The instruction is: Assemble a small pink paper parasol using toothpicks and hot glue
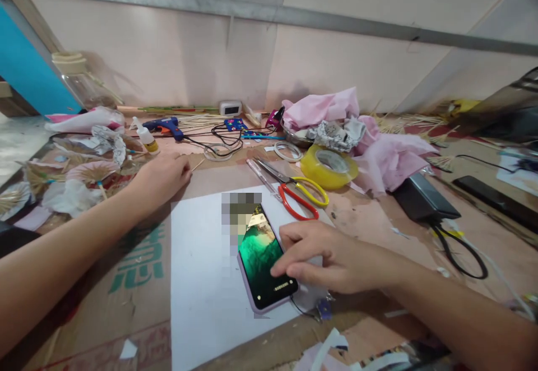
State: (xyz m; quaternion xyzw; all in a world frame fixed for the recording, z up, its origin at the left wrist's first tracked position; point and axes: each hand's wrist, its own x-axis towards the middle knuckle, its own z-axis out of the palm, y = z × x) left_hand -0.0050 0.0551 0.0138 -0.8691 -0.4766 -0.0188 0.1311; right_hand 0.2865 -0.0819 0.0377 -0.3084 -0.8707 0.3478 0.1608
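A phone (267,259) in a pale purple case lies on a white sheet of paper (202,281), its screen lit green and dark. My right hand (319,256) is over the phone's right side, a finger at the lower screen, the fingers apart and holding nothing. Left of the paper's top edge, my left hand (163,177) rests with curled fingers at a thin stick (198,165); whether it grips the stick is hard to make out. Scissors (298,191) with red and yellow handles lie beyond the phone, beside a clear pen (263,177).
Yellow tape (329,166) sits behind the scissors, near pink cloth (393,161). A blue glue gun (166,126) and a small glue bottle (145,135) stand behind my left hand. A black power bank (426,197) with a cable is at the right.
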